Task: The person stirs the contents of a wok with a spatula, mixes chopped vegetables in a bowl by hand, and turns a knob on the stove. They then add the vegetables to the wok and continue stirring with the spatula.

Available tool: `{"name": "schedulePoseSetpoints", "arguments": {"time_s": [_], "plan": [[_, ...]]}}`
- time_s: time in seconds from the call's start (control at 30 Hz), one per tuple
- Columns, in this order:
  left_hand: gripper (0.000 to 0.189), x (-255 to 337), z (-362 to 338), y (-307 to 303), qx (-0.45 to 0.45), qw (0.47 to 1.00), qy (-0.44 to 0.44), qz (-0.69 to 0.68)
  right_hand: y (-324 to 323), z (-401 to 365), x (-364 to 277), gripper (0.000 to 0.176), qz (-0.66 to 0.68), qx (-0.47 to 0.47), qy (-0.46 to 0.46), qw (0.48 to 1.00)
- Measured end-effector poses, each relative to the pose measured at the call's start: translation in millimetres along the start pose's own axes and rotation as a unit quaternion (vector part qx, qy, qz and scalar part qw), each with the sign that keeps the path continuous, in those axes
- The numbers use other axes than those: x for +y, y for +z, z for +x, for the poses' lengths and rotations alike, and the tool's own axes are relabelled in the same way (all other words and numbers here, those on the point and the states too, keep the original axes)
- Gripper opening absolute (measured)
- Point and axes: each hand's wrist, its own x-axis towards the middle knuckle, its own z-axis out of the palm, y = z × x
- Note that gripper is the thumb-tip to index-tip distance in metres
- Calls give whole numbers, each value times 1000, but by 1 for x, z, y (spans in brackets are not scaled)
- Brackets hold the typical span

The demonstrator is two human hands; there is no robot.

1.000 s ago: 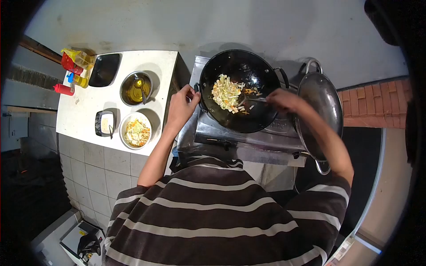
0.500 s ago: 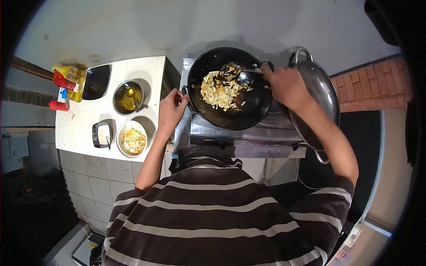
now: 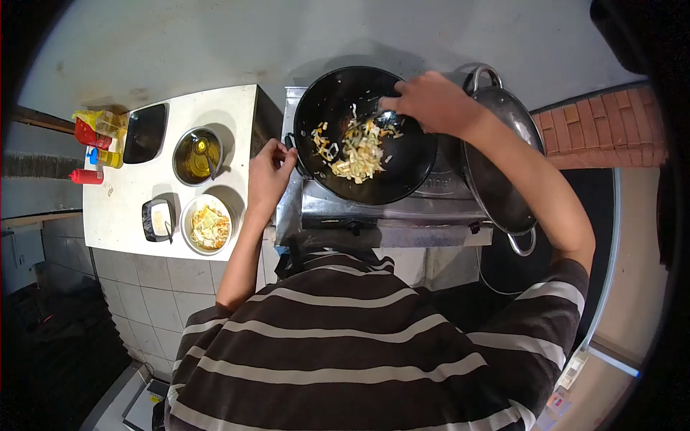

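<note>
A black wok (image 3: 406,161) sits on the metal gas stove (image 3: 410,208), with chopped cabbage and bits of carrot (image 3: 359,154) heaped in its middle. My left hand (image 3: 267,176) is closed, pinching the wok's left handle (image 3: 290,141) between thumb and fingers. Above the wok's right side, my right hand (image 3: 435,102) is wrapped round the handle of a metal spatula (image 3: 388,108). The hand covers most of that handle, and the blade is hard to make out against the dark wok and the food.
A large metal pan (image 3: 499,161) with two loop handles leans right of the wok. On the white table (image 3: 129,215) at left stand a pot of oil (image 3: 188,169), a bowl of shredded vegetables (image 3: 208,225), a small black container (image 3: 158,220), a black tray (image 3: 145,134) and a red bottle (image 3: 86,177).
My right hand has moved left and up over the wok, turning the spatula. The vegetables have shifted and spread in the wok. My left hand stays at the handle. The whole view has shifted slightly.
</note>
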Motion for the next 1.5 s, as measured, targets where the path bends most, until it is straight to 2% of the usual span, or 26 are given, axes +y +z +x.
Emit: {"name": "schedulePoseSetpoints", "arguments": {"time_s": [0.07,0.17,0.23,0.3,0.33,0.37,0.43,0.57,0.63,0.7,0.77,0.83,0.93,0.97,1.03,1.07,1.13,1.23,1.37,1.4,1.5], "plan": [[24,2,0,0,3,1000,7,8,-10,3,13,48,-27,-92,51,994],[24,3,-1,-1,-1,1000,6,18,-12,26,17,49,-83,-127,91,984],[24,1,-1,0,3,1000,6,0,-9,40,13,46,-74,-117,88,986],[24,1,0,0,3,1000,10,7,4,48,4,41,-60,6,41,997],[24,2,1,1,5,1000,15,10,5,55,-5,37,-55,-9,31,998],[24,3,1,0,5,1000,14,11,13,50,-13,34,-63,55,-16,996],[23,5,0,-1,1,1000,2,9,13,42,-34,33,-68,-7,-47,997],[23,0,1,1,-2,1000,-7,-12,1,11,-49,32,-93,-26,-26,995],[23,1,1,0,-4,1000,-8,1,-13,8,-42,18,-62,16,19,998],[23,0,1,1,-1,1000,-2,1,-21,13,-36,21,-65,34,26,997],[23,1,1,1,-3,1000,5,1,-23,25,-35,34,-105,32,55,992],[23,3,-1,1,-11,1000,-11,3,-18,36,-38,33,-102,49,53,992],[22,2,0,2,-14,1000,-16,3,1,36,-50,32,-77,82,-15,993],[22,2,0,0,-17,1000,-19,3,3,29,-58,32,-103,31,-19,994],[21,2,-1,0,-12,1000,-21,2,4,9,-67,33,-73,-42,12,996],[21,0,-1,1,-11,1000,-21,5,-1,1,-64,33,-75,-44,6,996],[21,0,-1,1,-7,1000,-24,7,-15,-9,-57,32,-68,-66,60,994],[21,5,-2,-2,-14,999,-33,4,-35,-15,-54,37,-60,-38,96,993],[21,1,-1,1,-12,1000,-22,5,-43,-18,-72,40,-37,-30,64,997],[21,1,-1,1,-10,1000,-25,10,-46,-17,-79,41,-41,-74,61,995],[20,2,-1,1,-15,999,-28,3,-43,-21,-92,40,-39,-64,32,997]]}}
